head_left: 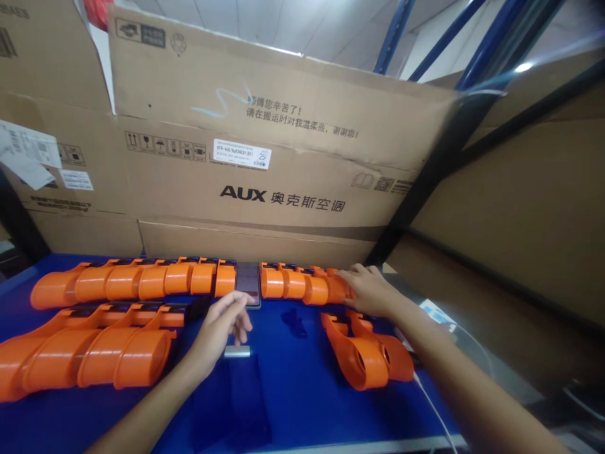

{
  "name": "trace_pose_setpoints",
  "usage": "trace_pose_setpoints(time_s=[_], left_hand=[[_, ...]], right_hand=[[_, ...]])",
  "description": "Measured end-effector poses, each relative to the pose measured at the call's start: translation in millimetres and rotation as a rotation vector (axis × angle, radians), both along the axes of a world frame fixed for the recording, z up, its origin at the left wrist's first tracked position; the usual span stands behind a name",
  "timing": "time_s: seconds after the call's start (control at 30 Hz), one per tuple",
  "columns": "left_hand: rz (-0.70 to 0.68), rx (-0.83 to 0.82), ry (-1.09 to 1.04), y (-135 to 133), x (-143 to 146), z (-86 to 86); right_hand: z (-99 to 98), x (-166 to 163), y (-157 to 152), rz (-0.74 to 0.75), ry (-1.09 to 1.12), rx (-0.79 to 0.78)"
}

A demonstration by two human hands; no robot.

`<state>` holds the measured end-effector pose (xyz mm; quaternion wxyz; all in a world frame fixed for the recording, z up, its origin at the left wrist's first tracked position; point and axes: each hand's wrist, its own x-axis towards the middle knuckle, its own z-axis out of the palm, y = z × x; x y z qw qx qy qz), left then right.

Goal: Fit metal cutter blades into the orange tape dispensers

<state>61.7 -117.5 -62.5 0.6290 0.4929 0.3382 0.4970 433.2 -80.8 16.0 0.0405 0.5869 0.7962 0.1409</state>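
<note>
My right hand (371, 291) reaches to the right end of the back row, its fingers bent over an orange rolled band (338, 289) and partly hiding it. Loosely curled, with its fingers partly apart, my left hand (227, 318) hovers in front of a dark flat phone-like device (248, 282); nothing shows in it. Just below that hand is a short silver bar (237, 351), at the top of a dark blue sheet-like piece (231, 400). A crumpled dark blue piece (294, 322) lies between my hands. Two looped orange bands (366, 359) rest below my right wrist.
More orange bands (123, 282) with dark ends line the back left, and a second row (101, 354) sits nearer. Behind the blue tabletop (302, 403) stands a large cardboard panel (283, 164). A dark rack post (416, 183) and white cable (435, 410) are at right.
</note>
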Motion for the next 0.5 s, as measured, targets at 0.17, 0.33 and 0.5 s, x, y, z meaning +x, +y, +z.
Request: trace_pose_setpoints(time_s=[0.17,0.33,0.5], left_hand=[[0.009,-0.001,0.008,2,-1,1.5],[0.029,-0.015,0.010,1,-1,3.1],[0.036,-0.016,0.000,1,-1,4.0]], right_hand=[[-9.0,-5,12,-0.020,0.004,-0.070],[-4.5,-6,10,0.008,0.018,-0.070],[15.2,0,-1,0.057,0.065,-0.007]])
